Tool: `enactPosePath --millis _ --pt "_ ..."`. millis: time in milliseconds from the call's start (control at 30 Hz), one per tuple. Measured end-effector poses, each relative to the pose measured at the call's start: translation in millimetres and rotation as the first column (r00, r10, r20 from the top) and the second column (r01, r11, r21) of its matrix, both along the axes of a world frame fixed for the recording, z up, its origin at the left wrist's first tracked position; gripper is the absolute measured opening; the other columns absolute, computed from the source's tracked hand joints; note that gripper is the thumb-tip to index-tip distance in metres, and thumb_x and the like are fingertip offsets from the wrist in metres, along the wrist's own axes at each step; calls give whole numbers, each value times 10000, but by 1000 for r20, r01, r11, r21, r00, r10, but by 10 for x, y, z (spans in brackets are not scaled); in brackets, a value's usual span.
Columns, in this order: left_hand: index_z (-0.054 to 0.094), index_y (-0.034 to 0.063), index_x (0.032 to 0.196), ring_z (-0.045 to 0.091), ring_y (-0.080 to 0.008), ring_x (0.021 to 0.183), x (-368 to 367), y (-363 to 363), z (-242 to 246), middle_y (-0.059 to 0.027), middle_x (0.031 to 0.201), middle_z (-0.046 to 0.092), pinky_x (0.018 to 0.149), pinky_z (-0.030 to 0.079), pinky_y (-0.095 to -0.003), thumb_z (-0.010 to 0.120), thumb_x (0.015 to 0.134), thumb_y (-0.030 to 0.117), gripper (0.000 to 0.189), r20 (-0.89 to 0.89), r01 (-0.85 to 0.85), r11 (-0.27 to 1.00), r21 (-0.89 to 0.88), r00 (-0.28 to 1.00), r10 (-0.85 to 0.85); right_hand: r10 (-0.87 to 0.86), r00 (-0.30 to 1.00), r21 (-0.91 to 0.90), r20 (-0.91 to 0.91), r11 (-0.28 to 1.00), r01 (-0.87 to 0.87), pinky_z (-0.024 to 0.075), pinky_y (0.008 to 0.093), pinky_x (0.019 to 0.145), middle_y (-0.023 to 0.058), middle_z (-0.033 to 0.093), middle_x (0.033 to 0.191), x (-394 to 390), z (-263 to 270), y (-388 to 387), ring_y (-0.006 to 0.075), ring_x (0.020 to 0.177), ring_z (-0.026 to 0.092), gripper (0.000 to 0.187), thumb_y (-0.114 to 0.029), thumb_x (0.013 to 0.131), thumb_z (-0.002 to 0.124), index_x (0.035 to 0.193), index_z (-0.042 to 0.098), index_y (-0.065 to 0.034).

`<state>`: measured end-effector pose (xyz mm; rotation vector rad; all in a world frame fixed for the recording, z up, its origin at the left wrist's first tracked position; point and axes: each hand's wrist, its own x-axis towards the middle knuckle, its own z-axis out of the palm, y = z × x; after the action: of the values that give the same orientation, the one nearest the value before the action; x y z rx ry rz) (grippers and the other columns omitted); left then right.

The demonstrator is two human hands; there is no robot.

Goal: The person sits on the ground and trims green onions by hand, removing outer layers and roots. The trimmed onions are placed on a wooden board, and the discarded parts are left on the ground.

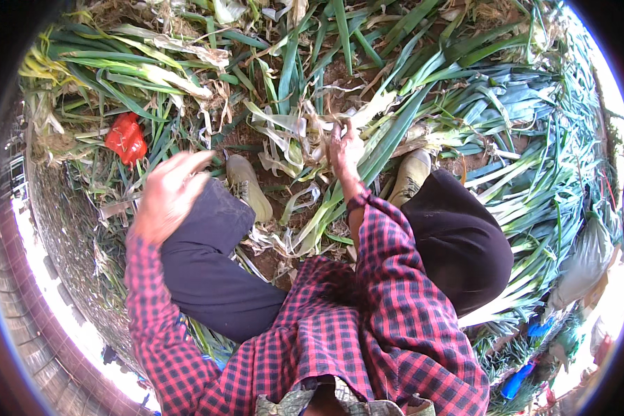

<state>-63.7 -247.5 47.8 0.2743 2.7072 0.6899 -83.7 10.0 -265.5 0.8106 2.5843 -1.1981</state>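
My right hand (347,148) is closed around the pale end of a leek-like stalk (390,148), among dry, papery outer leaves. Long green leaves run beside and beneath that wrist. My left hand (171,195) is raised over my left knee, blurred, its fingers stretched out; nothing shows in it. Peeled, curling leaf scraps (283,148) litter the brown soil between my two shoes. To the right spreads a thick layer of leeks or large green onions (525,208), white shanks towards my knee.
A red plastic bag (127,139) lies at the left on the leaves. More stalks with dry roots (151,78) are heaped at the upper left. My canvas shoes (248,188) stand in the debris. At far right are a pale plastic sack (582,260) and a blue object (517,379).
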Motion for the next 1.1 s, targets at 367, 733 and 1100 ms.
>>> enactPosePath --millis 367,733,1100 --pt "576 20 1227 531 -60 558 14 886 -1178 17 699 548 485 448 -236 572 1006 371 416 702 -357 882 309 710 41 -540 830 -525 -139 751 400 560 332 682 114 662 900 437 730 353 150 696 621 501 -298 1021 517 1451 435 -55" --pt "553 -2 1318 648 -164 888 1083 473 -1071 -89 944 698 793 525 -327 531 1034 415 506 611 47 938 345 747 -262 -551 827 -993 107 -103 59 575 369 725 5 637 1026 -121 1093 1041 177 866 639 364 -177 942 698 1263 527 -172" --pt "544 -42 1314 630 -165 1068 401 1521 -864 -128 1156 676 930 517 -307 694 952 179 449 123 -135 518 845 991 59 -216 976 -978 5 -205 -40 559 438 833 105 690 1062 112 2041 460 266 926 672 444 -424 965 643 1210 599 -57"
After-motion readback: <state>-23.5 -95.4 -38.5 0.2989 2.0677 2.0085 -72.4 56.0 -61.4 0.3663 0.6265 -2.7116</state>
